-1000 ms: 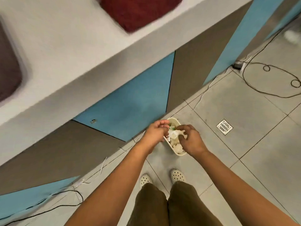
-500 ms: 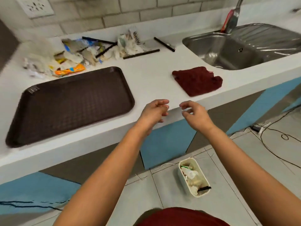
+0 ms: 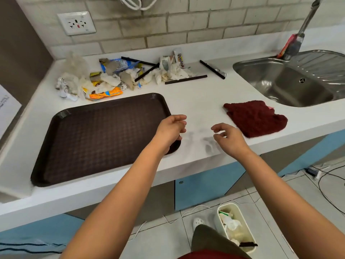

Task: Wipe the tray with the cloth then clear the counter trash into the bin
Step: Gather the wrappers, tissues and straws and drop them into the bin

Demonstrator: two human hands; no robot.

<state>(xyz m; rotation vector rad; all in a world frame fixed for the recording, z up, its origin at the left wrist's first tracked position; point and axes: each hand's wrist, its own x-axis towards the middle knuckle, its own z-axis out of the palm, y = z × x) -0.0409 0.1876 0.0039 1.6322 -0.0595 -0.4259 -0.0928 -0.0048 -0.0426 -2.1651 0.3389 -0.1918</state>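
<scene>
Both hands hover empty, fingers loosely curled: left hand [image 3: 170, 130] over the dark brown plastic tray's [image 3: 97, 139] corner, right hand [image 3: 230, 140] near the dark red cloth [image 3: 255, 117].

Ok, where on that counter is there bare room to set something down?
Bare counter lies between the tray and the cloth, under the left hand and right hand, and runs back to the black sticks. The back strip from the wall corner to the sticks is crowded with trash. The sink takes the right.

Textured plastic tray [image 3: 97, 139], fuzzy cloth [image 3: 255, 118]
</scene>
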